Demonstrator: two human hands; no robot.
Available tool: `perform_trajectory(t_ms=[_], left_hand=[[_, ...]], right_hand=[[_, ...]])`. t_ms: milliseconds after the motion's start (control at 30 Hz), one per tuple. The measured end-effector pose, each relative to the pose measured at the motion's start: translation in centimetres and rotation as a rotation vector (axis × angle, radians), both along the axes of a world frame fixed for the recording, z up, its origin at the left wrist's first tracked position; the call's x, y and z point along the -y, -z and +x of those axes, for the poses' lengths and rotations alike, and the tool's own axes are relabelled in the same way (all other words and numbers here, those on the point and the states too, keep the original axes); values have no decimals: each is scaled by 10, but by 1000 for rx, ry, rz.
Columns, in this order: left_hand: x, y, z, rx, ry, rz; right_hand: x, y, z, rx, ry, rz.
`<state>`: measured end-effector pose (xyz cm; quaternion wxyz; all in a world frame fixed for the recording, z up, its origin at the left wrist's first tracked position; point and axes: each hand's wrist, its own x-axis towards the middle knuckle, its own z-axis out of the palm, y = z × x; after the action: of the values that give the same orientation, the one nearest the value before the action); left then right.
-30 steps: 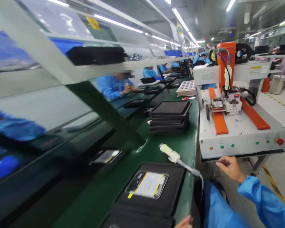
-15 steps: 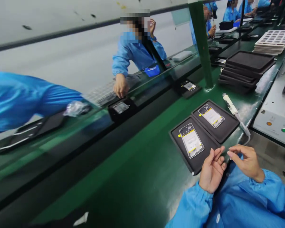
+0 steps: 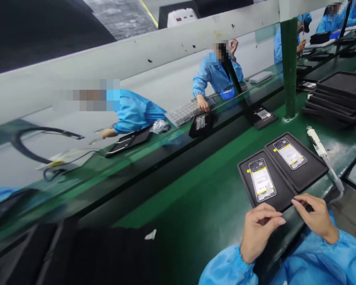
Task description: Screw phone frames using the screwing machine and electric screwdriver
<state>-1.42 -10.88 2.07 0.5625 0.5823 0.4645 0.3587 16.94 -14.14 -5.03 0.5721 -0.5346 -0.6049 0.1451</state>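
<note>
Your left hand (image 3: 256,231) has turned over since half a second ago, from palm up with loose fingers to knuckles up with thumb and forefinger drawn together, and it has parted a little from your right hand (image 3: 316,217). Your view has swung left, while both phones stay in their trays.

Nearest you, the left grip has its thumb and forefinger tips close together; you cannot tell whether they pinch something small. The right grip is curled the same way, and there too you cannot tell whether the tips meet or hold anything.

Take the near phone (image 3: 262,180) as your clock centre: your left hand is at 6 o'clock, your right at 4. That phone lies flat in the near tray (image 3: 281,190), on the green surface (image 3: 195,198), just past your fingers. The far phone (image 3: 290,153) is at 2 o'clock, in the far tray (image 3: 311,168) alongside. Beyond it, also toward 2, a white screwdriver (image 3: 317,142) lies on the surface, and past that is a stack of black trays (image 3: 332,105).

Farther off at 12 o'clock, another phone (image 3: 263,113) rests in its own tray. Between 10 and 11, a co-worker's hand (image 3: 203,103) reaches down to a dark tray (image 3: 192,130).
</note>
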Motion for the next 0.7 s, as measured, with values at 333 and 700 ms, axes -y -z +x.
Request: perform_trajectory(t_ms=[333,700], left_hand=[[-37,-17,-83,-348,-461,321],[-150,-145,-90,-387,-749,1136]], right_hand=[[-3,8,-1,44,42,3],[-3,26,-7,53,170,28]])
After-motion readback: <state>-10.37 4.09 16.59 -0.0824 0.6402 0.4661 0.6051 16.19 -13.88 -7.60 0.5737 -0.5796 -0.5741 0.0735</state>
